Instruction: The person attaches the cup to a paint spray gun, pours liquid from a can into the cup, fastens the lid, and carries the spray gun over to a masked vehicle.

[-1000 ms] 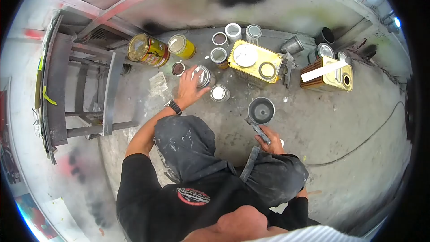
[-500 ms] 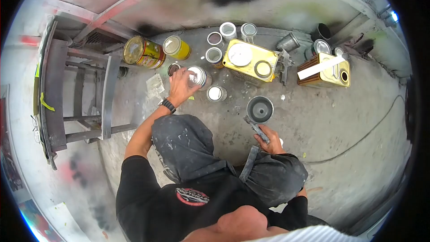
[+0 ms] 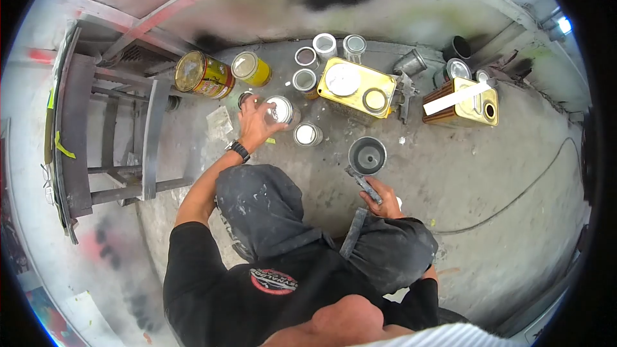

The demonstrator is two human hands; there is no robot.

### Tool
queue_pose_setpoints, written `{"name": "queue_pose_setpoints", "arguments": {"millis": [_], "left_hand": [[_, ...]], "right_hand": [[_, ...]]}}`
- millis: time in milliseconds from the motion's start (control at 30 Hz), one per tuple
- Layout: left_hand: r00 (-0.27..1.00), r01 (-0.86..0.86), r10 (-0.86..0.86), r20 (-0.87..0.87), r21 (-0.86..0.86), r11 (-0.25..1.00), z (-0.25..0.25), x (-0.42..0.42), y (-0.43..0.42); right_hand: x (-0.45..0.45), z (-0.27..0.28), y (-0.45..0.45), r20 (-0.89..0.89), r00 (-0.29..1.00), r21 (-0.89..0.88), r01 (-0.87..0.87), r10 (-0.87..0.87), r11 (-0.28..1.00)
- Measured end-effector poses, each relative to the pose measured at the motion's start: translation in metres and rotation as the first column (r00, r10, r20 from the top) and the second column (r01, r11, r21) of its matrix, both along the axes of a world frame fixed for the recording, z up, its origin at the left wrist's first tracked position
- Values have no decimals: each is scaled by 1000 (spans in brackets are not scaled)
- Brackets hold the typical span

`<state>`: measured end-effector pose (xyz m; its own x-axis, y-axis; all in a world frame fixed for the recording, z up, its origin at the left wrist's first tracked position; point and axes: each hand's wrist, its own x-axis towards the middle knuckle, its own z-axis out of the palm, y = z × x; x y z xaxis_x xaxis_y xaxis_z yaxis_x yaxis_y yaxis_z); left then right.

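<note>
My left hand (image 3: 255, 127), with a dark watch on its wrist, has its fingers and thumb around the near left side of a silver can (image 3: 283, 110) with a whitish top. Beneath and beside its fingertips is a small dark can (image 3: 245, 98), partly hidden. Just right of the silver can stands a smaller can with white contents (image 3: 307, 133). My right hand (image 3: 385, 200) is closed around the grey handle of a spray gun (image 3: 364, 185), whose round dark cup (image 3: 367, 155) is open at the top.
Two yellow cans (image 3: 204, 75) (image 3: 251, 69) stand back left; several open cans surround a yellow rectangular tin (image 3: 357, 88). Farther right is a brown-sided tin (image 3: 460, 103) with a white strip across it. A grey wooden frame (image 3: 150, 138) is at left, a hose (image 3: 514, 211) at right.
My left hand's fingers have come down from over the silver can to its left side. The view has shifted slightly, and the right hand keeps its hold on the spray gun.
</note>
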<state>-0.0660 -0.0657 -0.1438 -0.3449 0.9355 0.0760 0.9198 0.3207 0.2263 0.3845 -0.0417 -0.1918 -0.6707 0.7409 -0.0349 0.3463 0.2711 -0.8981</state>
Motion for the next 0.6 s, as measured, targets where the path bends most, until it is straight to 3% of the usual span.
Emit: {"name": "queue_pose_setpoints", "arguments": {"millis": [133,167,267,500,600], "left_hand": [[969,240,-246,24,147,960,9,15,-5],[905,408,-416,89,97,908,12,19,-6],[749,631,-623,225,46,774,17,39,-2],[781,587,-527,337,-106,802,11,43,16],[765,627,-584,272,-111,771,14,46,20]], "right_hand": [[3,2,-5,49,999,-18,13,-12,1000],[4,0,-7,55,998,-49,12,-9,999],[3,-3,-5,56,998,-92,-7,12,996],[2,1,-4,58,998,-88,-34,39,996],[1,1,-3,63,997,-96,-34,41,995]]}}
